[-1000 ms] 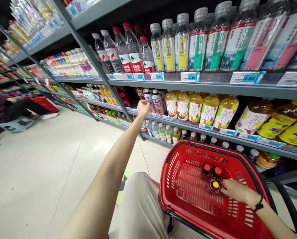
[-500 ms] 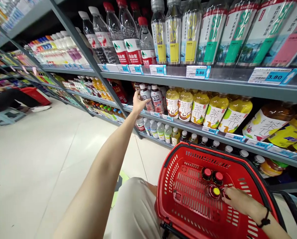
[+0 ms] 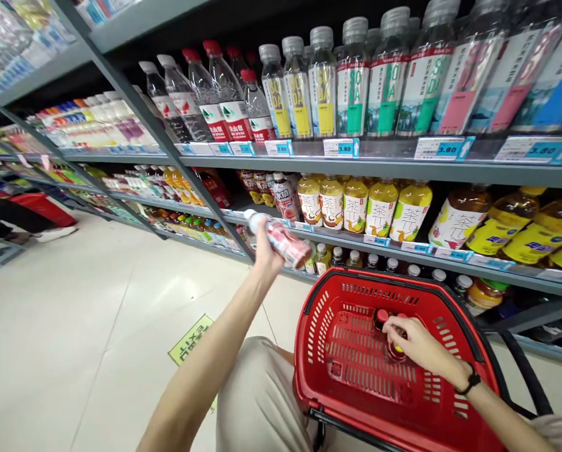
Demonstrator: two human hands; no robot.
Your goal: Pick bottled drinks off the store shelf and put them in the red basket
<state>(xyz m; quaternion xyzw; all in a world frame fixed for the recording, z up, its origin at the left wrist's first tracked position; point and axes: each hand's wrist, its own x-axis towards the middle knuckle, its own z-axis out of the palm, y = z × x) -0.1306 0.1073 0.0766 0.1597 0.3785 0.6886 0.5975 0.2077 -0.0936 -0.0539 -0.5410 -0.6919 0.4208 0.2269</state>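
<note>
My left hand (image 3: 266, 251) is closed around a drink bottle (image 3: 287, 242) with a white cap and a pinkish-red label. The bottle is tilted, cap to the upper left, in front of the middle shelf and apart from it. My right hand (image 3: 415, 342) is over the red shopping basket (image 3: 309, 376), with loosely bent fingers and the thumb apart. Below and beside its fingers are bottles with red caps (image 3: 381, 317) and one with a yellow cap (image 3: 397, 348), partly covered by the hand. A similar bottle (image 3: 285, 198) stands on the middle shelf.
Tea bottles (image 3: 356, 204) line the middle shelf (image 3: 341, 235) to the right. Soda water bottles (image 3: 351, 88) and red-capped water bottles (image 3: 226, 103) fill the shelf above. A person (image 3: 7, 216) sits far left beside a red basket (image 3: 49, 207). A yellow exit sign (image 3: 191, 339) marks the floor.
My left hand has taken a bottle off the middle shelf and brought it toward me, tilting it. My right hand has moved up and left over the caps in the basket. The view has shifted right.
</note>
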